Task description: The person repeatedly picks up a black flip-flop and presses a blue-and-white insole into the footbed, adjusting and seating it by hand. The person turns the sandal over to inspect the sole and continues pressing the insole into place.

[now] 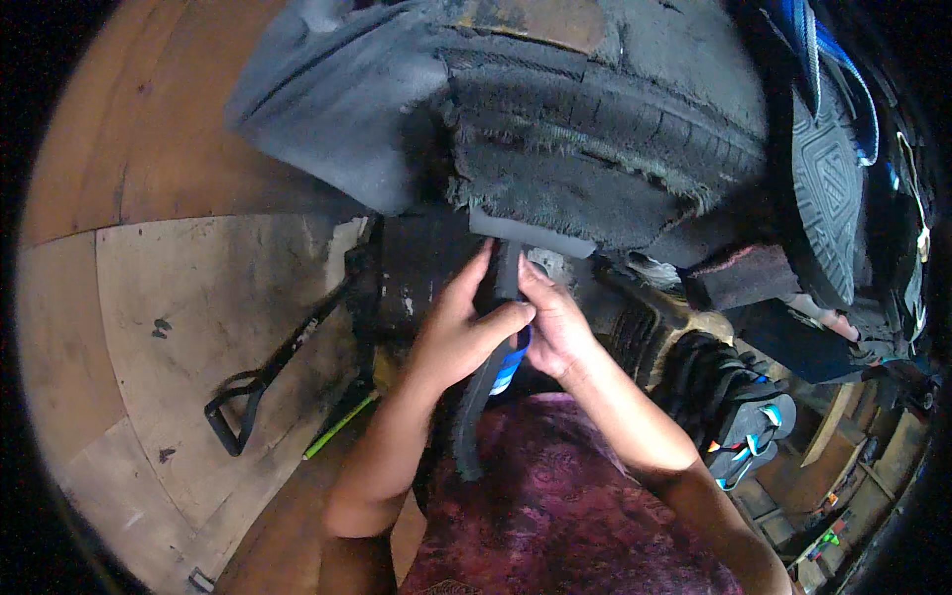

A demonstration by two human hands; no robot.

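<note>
Both my hands grip a dark flip-flop (476,412) with a blue and white strap, its sole seen edge-on. One end reaches up to a pale grey strip (535,234) under a dusty, frayed dark cover; I cannot tell whether they touch. My left hand (461,332) wraps the sole from the left, with its thumb across the edge. From the right, my right hand (557,322) holds the same flip-flop near its upper end. The lower end points toward my purple patterned shirt (555,496).
A patterned dark sole (825,193) with blue straps stands at the upper right. Several flip-flops (754,431) are bunched at the lower right. On the left are a black D-shaped handle (238,421), a green stick (339,426) and wooden panels (208,327). Grey cloth (347,109) hangs above.
</note>
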